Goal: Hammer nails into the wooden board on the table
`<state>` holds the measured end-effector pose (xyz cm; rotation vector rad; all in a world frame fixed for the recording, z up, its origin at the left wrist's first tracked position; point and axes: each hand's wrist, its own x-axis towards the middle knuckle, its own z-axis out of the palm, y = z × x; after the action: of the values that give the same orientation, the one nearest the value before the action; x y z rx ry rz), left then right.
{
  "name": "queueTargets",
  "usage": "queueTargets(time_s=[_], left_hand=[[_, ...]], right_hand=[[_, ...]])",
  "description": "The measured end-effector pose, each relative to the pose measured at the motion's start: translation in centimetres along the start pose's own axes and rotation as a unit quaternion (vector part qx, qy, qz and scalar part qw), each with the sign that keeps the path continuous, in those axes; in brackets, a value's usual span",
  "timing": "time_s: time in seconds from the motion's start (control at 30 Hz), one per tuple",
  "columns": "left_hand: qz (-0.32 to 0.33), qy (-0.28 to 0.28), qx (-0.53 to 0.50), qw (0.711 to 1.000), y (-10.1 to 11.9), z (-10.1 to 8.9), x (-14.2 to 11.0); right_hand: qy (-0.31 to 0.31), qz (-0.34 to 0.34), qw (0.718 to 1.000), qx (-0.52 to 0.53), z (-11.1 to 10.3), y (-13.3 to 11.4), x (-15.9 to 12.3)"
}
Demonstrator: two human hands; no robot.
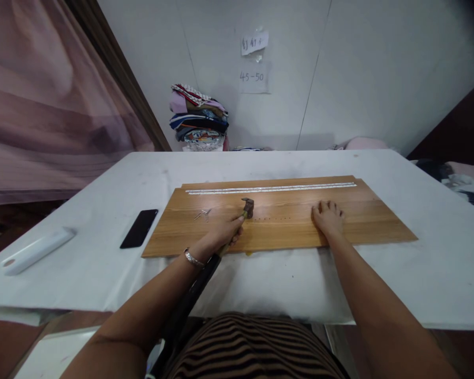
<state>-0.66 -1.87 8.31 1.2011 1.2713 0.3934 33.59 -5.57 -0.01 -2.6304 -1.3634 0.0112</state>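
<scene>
A long wooden board (284,231) lies flat on the white table (438,252). My left hand (221,231) is closed round the handle of a hammer (247,206), close to its dark head, which rests on the board. A bracelet sits on that wrist. My right hand (328,217) lies flat on the board with fingers spread, holding nothing. A row of small nail heads (272,218) runs between the hammer head and my right hand. A few loose nails (203,213) lie on the board left of the hammer.
A white strip (272,188) runs along the board's far edge. A black phone (139,228) and a white oblong object (35,250) lie on the table at left. Folded clothes (199,118) are stacked against the wall behind. A curtain (43,95) hangs at left.
</scene>
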Motion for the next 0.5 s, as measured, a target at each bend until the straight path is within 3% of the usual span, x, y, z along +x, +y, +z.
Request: queueTargets(time_s=[0.27, 0.5], left_hand=[[0.019, -0.012, -0.034, 0.999, 0.82, -0.23, -0.60], [0.003, -0.002, -0.030, 1.000, -0.14, 0.00, -0.03]], right_hand=[[0.005, -0.002, 1.000, 0.007, 0.17, 0.10, -0.02], [0.000, 0.001, 1.000, 0.002, 0.11, 0.06, 0.01]])
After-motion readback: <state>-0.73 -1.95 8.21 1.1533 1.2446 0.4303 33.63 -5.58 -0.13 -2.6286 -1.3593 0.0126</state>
